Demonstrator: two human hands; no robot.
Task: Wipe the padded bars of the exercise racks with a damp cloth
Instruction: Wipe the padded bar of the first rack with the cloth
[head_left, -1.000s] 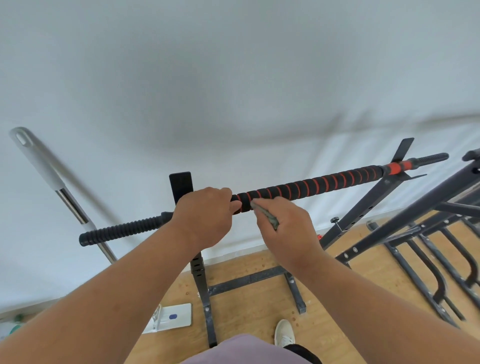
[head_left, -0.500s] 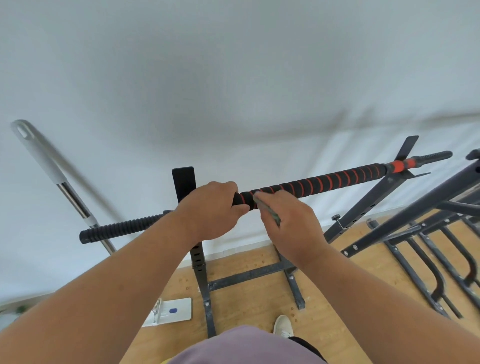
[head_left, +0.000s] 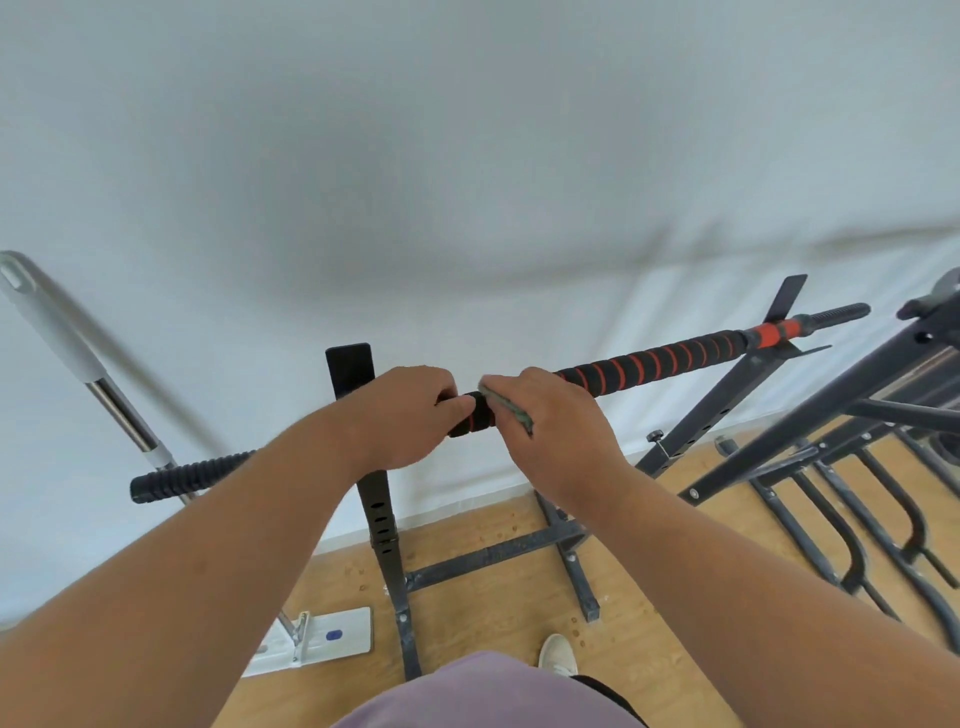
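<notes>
Black-and-red padded bar (head_left: 654, 366) lay across the rack's uprights (head_left: 382, 514), left hand (head_left: 402, 415) curled around the bar, right hand (head_left: 553, 415) just beside it gripped a grey cloth (head_left: 506, 410) against the padding, mop (head_left: 78, 358) leaned on the wall

Both hands hide part of the bar (head_left: 654, 364); the cloth (head_left: 506, 408) shows only an edge; racks (head_left: 852, 395) at three o'clock are cut off.

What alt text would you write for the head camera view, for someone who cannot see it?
Seen from above, a person's left hand grips a black padded bar with red spiral stripes while the right hand holds a grey cloth against it. The bar lies across a dark metal rack on a wooden floor; a mop leans against the white wall.
</notes>
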